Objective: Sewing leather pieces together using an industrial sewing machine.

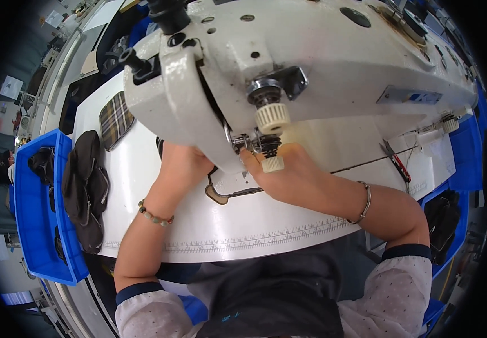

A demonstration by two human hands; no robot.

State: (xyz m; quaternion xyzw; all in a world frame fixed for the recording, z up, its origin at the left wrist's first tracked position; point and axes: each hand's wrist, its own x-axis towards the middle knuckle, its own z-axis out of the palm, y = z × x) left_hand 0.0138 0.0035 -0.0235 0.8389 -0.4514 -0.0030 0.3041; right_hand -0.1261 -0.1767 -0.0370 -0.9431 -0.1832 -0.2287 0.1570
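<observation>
Working either side of the sewing-machine head (179,107), your left hand (186,164) and right hand (291,174), grips I can't tell, could get pricked if fingers stray underneath.

By one head-worn fisheye camera, the flat white bench (128,174) is viewed steeply downward from above its near edge, toward its far side. The bulky white metal sewing machine (339,67) is seen from very near, across the upper part.

dark-dotted white sleeves (392,293) end in plain, narrow navy cuffs (407,250)
</observation>
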